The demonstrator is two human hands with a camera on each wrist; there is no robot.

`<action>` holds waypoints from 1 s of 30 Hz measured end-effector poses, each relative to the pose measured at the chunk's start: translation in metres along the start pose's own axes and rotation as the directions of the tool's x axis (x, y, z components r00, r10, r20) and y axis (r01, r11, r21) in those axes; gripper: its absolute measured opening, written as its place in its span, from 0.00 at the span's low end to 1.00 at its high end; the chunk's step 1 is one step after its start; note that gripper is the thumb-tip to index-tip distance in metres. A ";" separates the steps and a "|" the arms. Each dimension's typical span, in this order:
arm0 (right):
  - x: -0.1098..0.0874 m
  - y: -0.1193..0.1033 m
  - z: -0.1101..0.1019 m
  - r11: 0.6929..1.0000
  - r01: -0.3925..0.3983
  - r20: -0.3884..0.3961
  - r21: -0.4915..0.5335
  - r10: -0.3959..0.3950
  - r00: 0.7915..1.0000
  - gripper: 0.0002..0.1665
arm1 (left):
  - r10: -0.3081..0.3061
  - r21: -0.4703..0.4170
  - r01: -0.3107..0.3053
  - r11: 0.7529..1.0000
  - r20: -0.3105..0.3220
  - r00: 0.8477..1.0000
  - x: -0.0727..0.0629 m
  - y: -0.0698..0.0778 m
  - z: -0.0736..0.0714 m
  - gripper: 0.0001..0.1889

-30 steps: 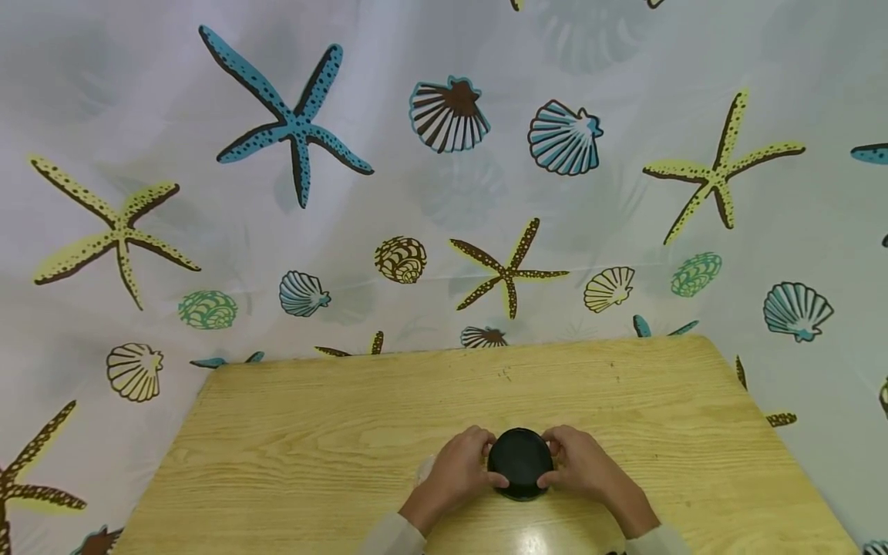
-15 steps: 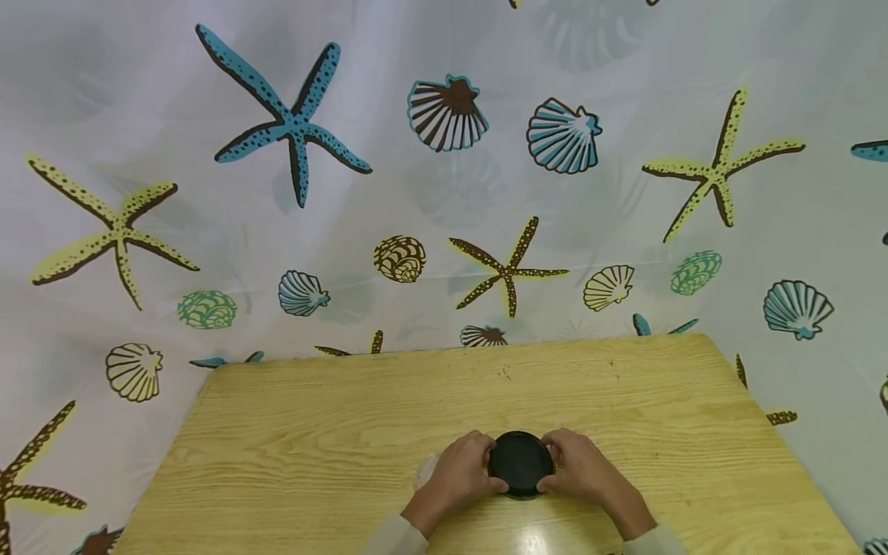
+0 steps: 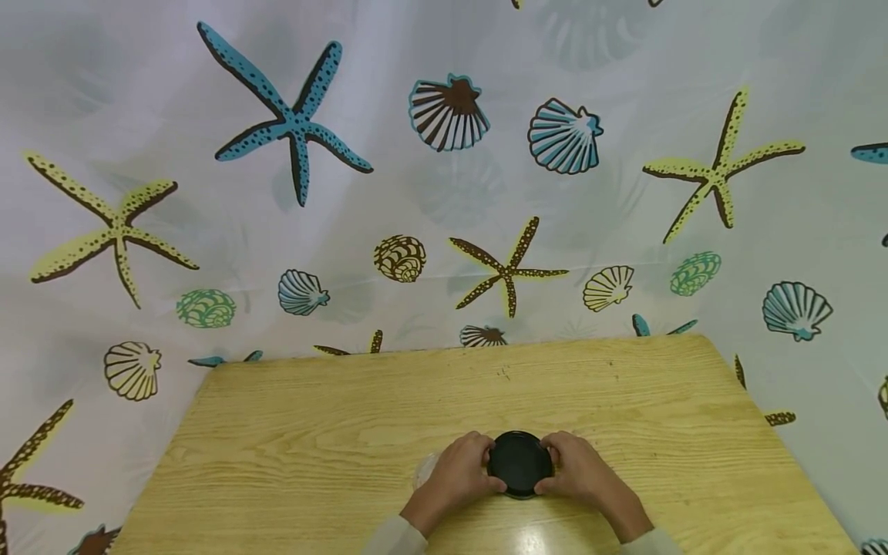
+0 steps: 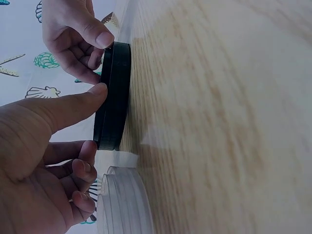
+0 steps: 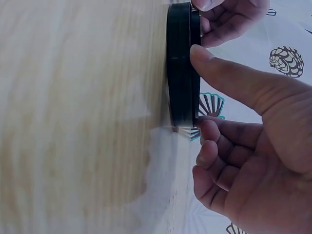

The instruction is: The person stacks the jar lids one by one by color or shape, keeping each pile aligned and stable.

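A shallow, round black dish (image 3: 520, 465) lies level, close over the tabletop, between the two hands. On its left side my left hand (image 3: 459, 474) grips the rim, thumb (image 4: 73, 108) at the near edge and fingertips farther round. My right hand (image 3: 581, 470) pinches the opposite side in the same way, with its thumb (image 5: 234, 73) on the rim and the forefinger at the far edge. From the side, the dish (image 5: 180, 66) shows a dark wall with a stepped upper rim. The other fingers of both hands are curled beside it.
Beside the left hand stands a clear, ribbed plastic piece (image 4: 124, 202), round and partly hidden by that hand in the head view. The wooden table (image 3: 312, 432) ends at a hanging cloth (image 3: 388, 177) printed with starfish and shells.
Both hands have shifted slightly toward the person with the black dish, and its rim shows more evenly now. A little more of the clear plastic piece shows by the left hand.
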State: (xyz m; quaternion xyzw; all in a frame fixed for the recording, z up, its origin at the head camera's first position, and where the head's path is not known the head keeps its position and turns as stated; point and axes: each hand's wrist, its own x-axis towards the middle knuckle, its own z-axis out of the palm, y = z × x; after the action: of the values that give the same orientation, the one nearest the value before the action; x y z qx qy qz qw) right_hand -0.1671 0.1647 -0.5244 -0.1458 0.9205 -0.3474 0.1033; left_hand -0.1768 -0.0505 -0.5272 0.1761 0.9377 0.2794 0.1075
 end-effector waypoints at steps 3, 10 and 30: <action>0.000 0.001 0.000 1.000 -0.002 -0.008 -0.009 0.002 1.000 0.36 | -0.002 0.023 0.002 1.000 -0.005 1.000 0.000 0.001 0.002 0.26; -0.001 0.001 0.000 1.000 -0.002 -0.024 -0.026 0.001 1.000 0.37 | 0.017 0.104 -0.015 0.994 -0.021 1.000 -0.002 0.005 0.003 0.25; 0.000 -0.005 -0.017 0.994 -0.101 -0.049 -0.038 0.099 0.994 0.37 | 0.003 0.035 0.000 0.999 -0.079 0.997 -0.005 -0.007 -0.026 0.32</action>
State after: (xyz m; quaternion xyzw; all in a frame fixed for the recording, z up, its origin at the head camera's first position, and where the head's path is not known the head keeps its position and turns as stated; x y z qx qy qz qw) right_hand -0.1712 0.1714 -0.5080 -0.0932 0.9357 -0.3265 0.0959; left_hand -0.1816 -0.0707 -0.5095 0.1675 0.9459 0.2698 0.0669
